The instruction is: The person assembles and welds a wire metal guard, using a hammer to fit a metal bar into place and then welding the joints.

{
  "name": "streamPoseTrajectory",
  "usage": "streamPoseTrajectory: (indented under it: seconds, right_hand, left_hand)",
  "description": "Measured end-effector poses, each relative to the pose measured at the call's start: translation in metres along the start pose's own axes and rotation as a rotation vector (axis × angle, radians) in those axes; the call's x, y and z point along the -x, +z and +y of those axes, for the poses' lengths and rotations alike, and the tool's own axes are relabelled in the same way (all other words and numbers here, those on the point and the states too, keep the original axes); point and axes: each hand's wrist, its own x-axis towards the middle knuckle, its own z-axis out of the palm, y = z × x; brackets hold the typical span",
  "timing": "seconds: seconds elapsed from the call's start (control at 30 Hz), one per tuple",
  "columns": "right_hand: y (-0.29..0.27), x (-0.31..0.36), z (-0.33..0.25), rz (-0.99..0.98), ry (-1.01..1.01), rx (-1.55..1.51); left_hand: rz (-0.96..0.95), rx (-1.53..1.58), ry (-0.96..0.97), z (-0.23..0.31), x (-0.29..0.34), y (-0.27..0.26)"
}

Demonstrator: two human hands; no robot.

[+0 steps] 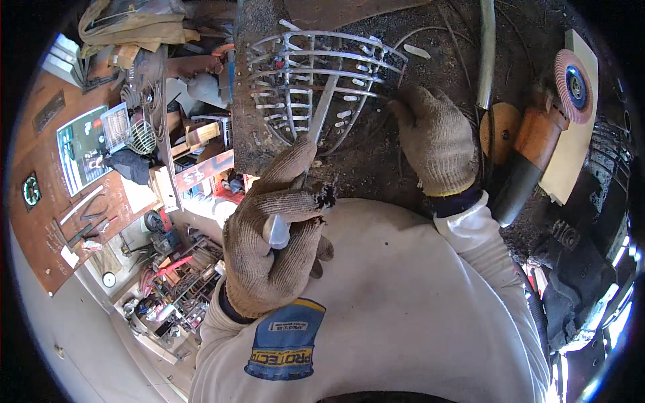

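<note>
My left hand (269,248), in a knitted work glove, is closed around a long flat metal bar (323,107). A blunt, pale metal end (276,232) pokes out of the fist; whether it belongs to the bar I cannot tell. The bar's far end reaches over a curved metal wire grille (316,53), which has several rounded bars crossed by uprights and lies on a dark, dirty work surface. Just right of the grille is my right hand (438,138), also gloved. Its fingers are blurred and partly hidden. The glove on my left hand is frayed and blackened at a fingertip.
At the right lies an angle grinder (537,141) with a flap disc (573,86), beside a brown round disc (500,132) and a pale board (571,161). A metal tube (486,54) runs along the surface. Short metal pieces (416,51) lie scattered. Cluttered shelves (201,134) stand left.
</note>
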Motion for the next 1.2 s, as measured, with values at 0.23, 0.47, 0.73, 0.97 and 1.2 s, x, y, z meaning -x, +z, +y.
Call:
streamPoseTrajectory:
  seconds: [0.23,0.47,0.73,0.97,1.2]
  right_hand:
    - [0.002,0.002,0.003,0.016,-0.023,-0.026]
    - [0.000,0.001,0.001,0.006,-0.028,-0.026]
    - [0.000,0.000,0.003,-0.032,-0.018,-0.035]
    - [0.002,0.000,0.005,-0.005,-0.030,-0.050]
    - [0.003,0.002,0.005,-0.002,-0.026,-0.031]
  left_hand:
    - [0.077,0.130,-0.162,0.008,0.006,0.018]
    - [0.016,0.167,-0.293,0.018,0.005,0.004]
    - [0.164,0.070,-0.211,0.015,0.012,0.010]
    - [0.108,0.167,-0.135,0.018,0.016,-0.004]
    - [0.047,-0.215,0.012,0.001,0.015,-0.015]
